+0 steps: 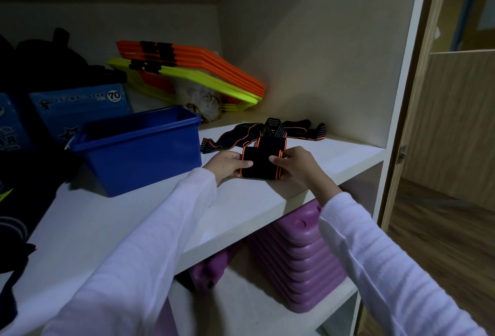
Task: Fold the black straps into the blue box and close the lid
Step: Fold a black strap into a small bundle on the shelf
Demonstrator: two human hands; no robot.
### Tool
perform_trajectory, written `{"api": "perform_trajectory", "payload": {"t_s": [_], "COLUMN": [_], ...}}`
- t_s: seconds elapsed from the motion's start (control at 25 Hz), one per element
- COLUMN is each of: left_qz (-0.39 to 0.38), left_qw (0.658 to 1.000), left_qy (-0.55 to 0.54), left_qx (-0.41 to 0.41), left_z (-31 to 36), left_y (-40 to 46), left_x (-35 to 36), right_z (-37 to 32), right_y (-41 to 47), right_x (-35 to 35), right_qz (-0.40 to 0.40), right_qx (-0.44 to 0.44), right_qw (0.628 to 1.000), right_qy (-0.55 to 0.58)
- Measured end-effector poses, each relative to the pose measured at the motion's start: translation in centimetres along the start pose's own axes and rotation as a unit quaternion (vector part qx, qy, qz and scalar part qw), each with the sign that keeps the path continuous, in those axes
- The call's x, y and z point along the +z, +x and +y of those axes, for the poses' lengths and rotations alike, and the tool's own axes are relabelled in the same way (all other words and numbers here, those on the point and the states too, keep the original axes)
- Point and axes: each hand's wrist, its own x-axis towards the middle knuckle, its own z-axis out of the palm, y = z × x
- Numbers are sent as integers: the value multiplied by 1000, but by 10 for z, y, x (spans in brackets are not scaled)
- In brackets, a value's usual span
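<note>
Two white sleeves (150,250) are reaching in from the near edge, nearest the camera; at their ends both hands are closing on one folded black strap (261,160) with orange edging. The left hand (227,165) is gripping the fold's left side, thumb lying across its front; the right hand (297,165) is pinching the right side, a fingertip pressing on the front face. The fold is resting on the white shelf (241,201), near its front edge, between the two hands; its loose length is trailing up and away behind the hands, running into more strap (302,128) that is lying spread along the shelf beyond them, toward the back wall.

Just left of the left hand the blue box (139,148) is sitting open on the same shelf, with no lid on it; what is inside cannot be made out in the dim light. Beyond it, farther left, blue cartons (77,105) are standing; past the box and behind the hands, orange and yellow frames (192,73) are leaning in a stack. Below the right hand, under the shelf, purple ridged slabs (302,260) are lying piled.
</note>
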Motion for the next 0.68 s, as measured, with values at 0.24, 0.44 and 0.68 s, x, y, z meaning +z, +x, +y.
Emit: {"api": "perform_trajectory", "payload": {"t_s": [0.24, 0.44, 0.68], "left_qz": [22, 54, 55], "left_qw": [998, 991, 997], "left_qy": [42, 106, 54], "left_qx": [-35, -57, -27], "left_z": [-6, -10, -7], "left_y": [17, 27, 22], "left_x": [-1, 2, 3], "right_z": [-1, 4, 2], "right_y": [13, 15, 18], "right_x": [7, 8, 15], "right_qz": [1, 8, 73], "right_qx": [54, 45, -111], "right_qw": [998, 997, 984], "right_qy": [-21, -62, -121]}}
